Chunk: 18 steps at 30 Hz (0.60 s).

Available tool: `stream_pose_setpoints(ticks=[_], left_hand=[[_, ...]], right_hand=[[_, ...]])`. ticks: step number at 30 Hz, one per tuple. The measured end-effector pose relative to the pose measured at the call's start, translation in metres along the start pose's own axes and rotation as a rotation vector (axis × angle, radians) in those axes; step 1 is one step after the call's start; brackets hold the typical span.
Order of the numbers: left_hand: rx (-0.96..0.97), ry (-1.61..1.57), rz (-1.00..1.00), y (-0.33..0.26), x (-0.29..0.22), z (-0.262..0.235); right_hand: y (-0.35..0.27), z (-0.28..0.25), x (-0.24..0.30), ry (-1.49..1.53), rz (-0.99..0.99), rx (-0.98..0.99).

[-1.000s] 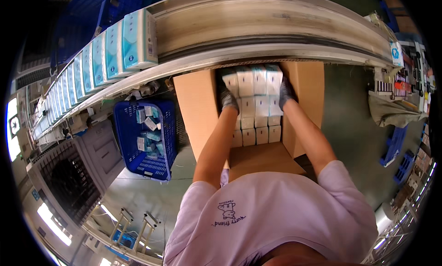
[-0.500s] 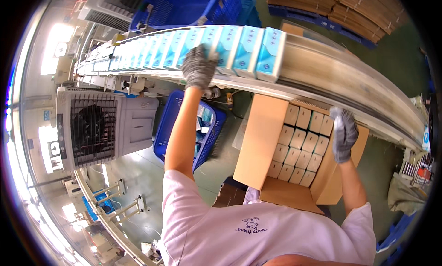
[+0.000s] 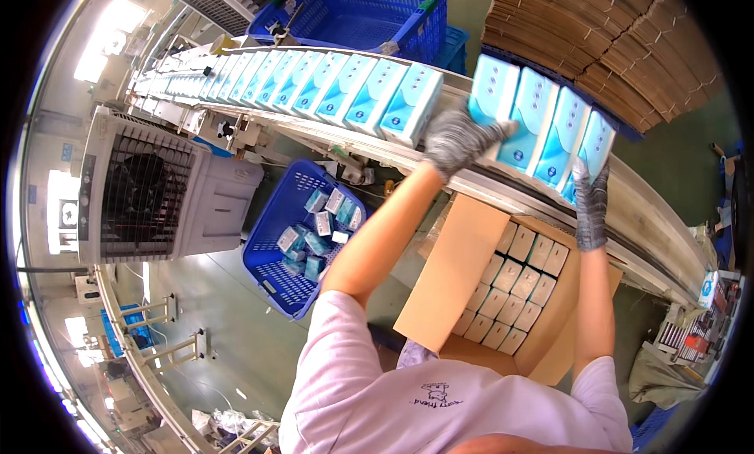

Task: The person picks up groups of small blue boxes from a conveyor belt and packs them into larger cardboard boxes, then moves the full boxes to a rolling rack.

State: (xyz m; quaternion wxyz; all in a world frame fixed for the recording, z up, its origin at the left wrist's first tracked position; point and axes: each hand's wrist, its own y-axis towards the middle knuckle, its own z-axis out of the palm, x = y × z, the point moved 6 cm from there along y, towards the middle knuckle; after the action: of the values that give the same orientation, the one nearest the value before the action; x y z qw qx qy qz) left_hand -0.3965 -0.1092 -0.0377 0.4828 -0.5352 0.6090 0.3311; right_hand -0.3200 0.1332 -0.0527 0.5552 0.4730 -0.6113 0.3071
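Between my two gloved hands is a short row of blue-and-white packs [image 3: 532, 124] that look like tissue packs, standing side by side at the conveyor. My left hand [image 3: 462, 142], in a grey knit glove, presses on the row's left end, its thumb stretched along the near side. Gripping the right end is my right hand [image 3: 591, 206], fingers around the last pack. More upright packs [image 3: 353, 85] line the conveyor to the left, with a gap before the held row. Below the belt, an open cardboard box [image 3: 449, 277] holds rows of packs [image 3: 514, 285], ends up.
The conveyor belt [image 3: 640, 195] curves down to the right. A blue basket [image 3: 275, 277] with loose small packs stands on the floor at left, beside a large fan unit [image 3: 157, 191]. Behind the belt are a big blue crate [image 3: 353, 22] and stacked flat cardboard [image 3: 597, 45].
My left hand has slid right along the conveyor, parting several packs from the line. My right hand has risen from beside the box to the row's right end.
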Motion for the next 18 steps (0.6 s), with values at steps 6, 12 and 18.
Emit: stream_pose_setpoints(ticks=[6,12,18], left_hand=[[-0.319,-0.16,-0.035,-0.014,-0.024,-0.189],[-0.2,-0.137,-0.296,-0.006,0.057,-0.239],[-0.095,-0.81,-0.245,0.014,0.044,-0.188]], right_hand=[[0.003,0.113,0.082,0.179,-0.09,0.247],[-0.006,0.198,0.051,0.168,-0.022,0.241],[-0.001,0.191,0.017,0.701,0.331,0.358]])
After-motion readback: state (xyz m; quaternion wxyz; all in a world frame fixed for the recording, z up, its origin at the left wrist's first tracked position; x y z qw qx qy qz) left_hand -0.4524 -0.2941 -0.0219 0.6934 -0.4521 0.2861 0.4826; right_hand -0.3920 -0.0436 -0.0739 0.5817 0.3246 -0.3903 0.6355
